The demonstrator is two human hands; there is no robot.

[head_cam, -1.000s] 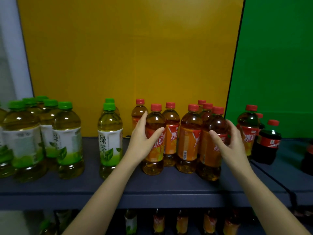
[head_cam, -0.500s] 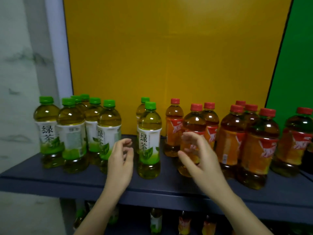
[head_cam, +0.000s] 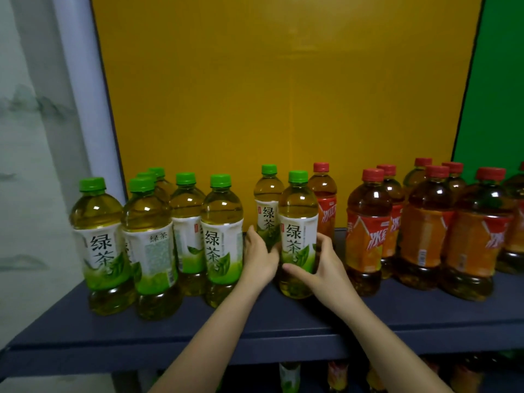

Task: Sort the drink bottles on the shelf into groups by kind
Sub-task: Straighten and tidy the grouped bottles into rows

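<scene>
Clasping the front green tea bottle (head_cam: 297,236) from both flanks, at label height and just below. Wrapping the right hand (head_cam: 326,265) round its right side, thumb lying across the lower edge of the label, fingers curling away behind the bottle's right edge. Cupping the left hand (head_cam: 259,259) against its left side, thumb pointing up, fingertips curling in where this bottle meets the rear green tea bottle (head_cam: 268,205). Not showing clearly whether those fingertips are touching the rear one as well.

Standing upright between the two palms, green cap well above both hands, base appearing to rest on the dark blue shelf (head_cam: 283,321) near its front middle. Sitting just in front of and to the right of the rear bottle.

Flanking the grip on either side: the green-capped cluster (head_cam: 158,245) just beside the left hand, and the red-capped tea bottles (head_cam: 425,231) to the right, the nearest standing just behind the right hand's fingers.

Backing it all, a yellow panel (head_cam: 283,95), with a green panel (head_cam: 502,80) at far right. Showing dimly under the shelf edge, lower-tier bottles (head_cam: 289,375).
</scene>
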